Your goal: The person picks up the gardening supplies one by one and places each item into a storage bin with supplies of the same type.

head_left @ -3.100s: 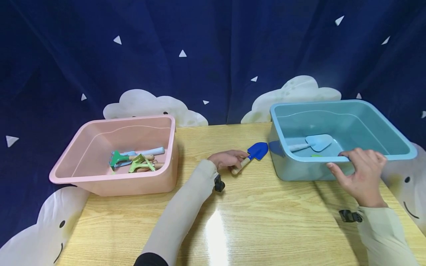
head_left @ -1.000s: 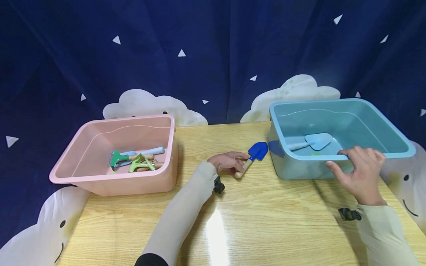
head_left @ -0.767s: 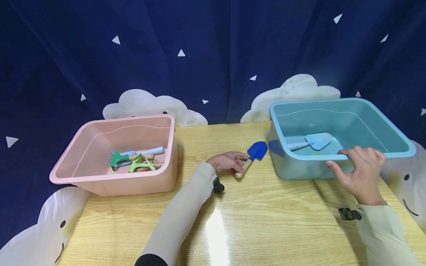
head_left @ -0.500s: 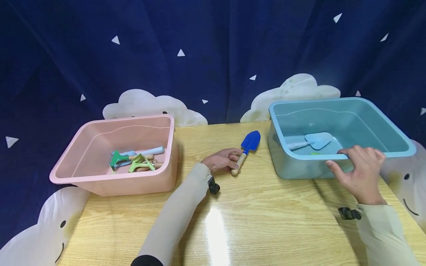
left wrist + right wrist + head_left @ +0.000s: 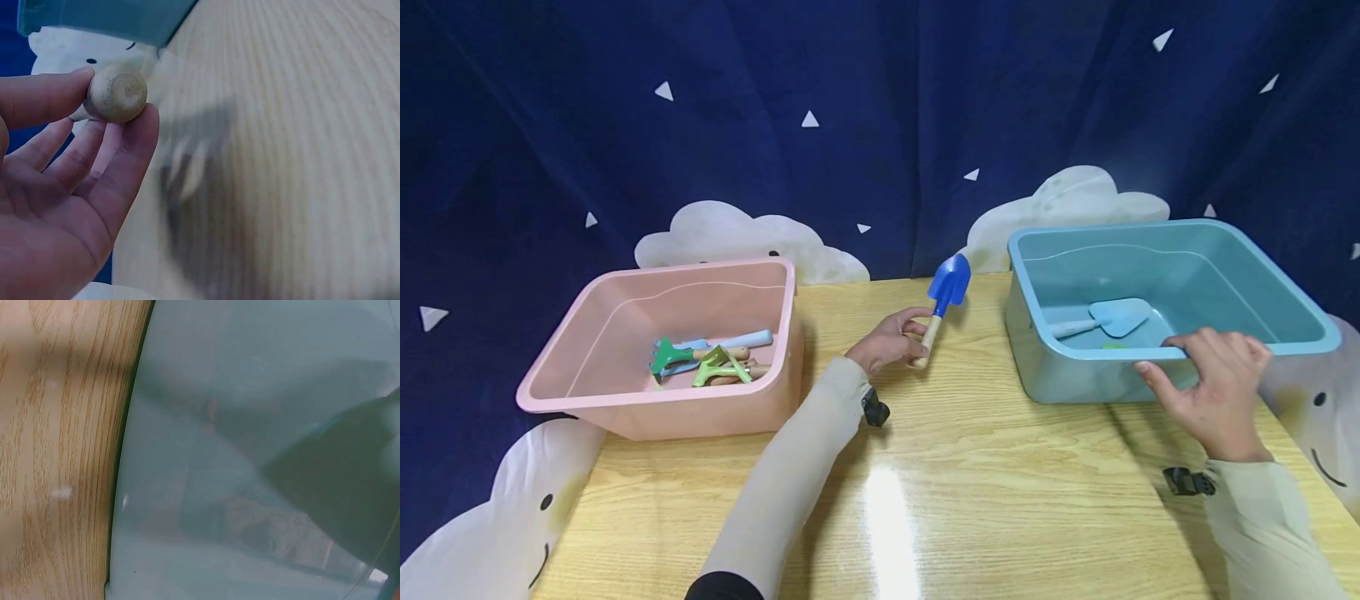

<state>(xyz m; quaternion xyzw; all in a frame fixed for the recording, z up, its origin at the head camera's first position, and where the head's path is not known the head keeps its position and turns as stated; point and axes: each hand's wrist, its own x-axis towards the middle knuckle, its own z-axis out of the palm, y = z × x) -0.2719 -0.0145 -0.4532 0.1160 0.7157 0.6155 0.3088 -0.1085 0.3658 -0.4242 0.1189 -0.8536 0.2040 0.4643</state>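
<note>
My left hand (image 5: pixel 891 340) pinches the wooden handle of a small hand trowel with a blue blade (image 5: pixel 951 279), raised above the table with the blade pointing away. In the left wrist view, the thumb and fingers hold the round end of the handle (image 5: pixel 119 94). My right hand (image 5: pixel 1217 387) grips the front rim of a teal bin (image 5: pixel 1075 354), fingers over the edge and thumb outside. The right wrist view shows the bin's outer wall (image 5: pixel 187 456) but no fingers. Inside this bin lie a light blue trowel (image 5: pixel 1118 317) and a partly hidden green item.
A pink bin (image 5: pixel 655 399) stands at the left, holding a green rake (image 5: pixel 664 357), a light green tool (image 5: pixel 718 372) and light blue tools. The wooden table (image 5: pixel 985 483) lies between and before the bins. Behind hangs a dark blue curtain (image 5: pixel 850 67).
The left hand has lifted the blue trowel off the table and moved it slightly left, its blade turning more upright. The right hand stays on the teal bin's rim.
</note>
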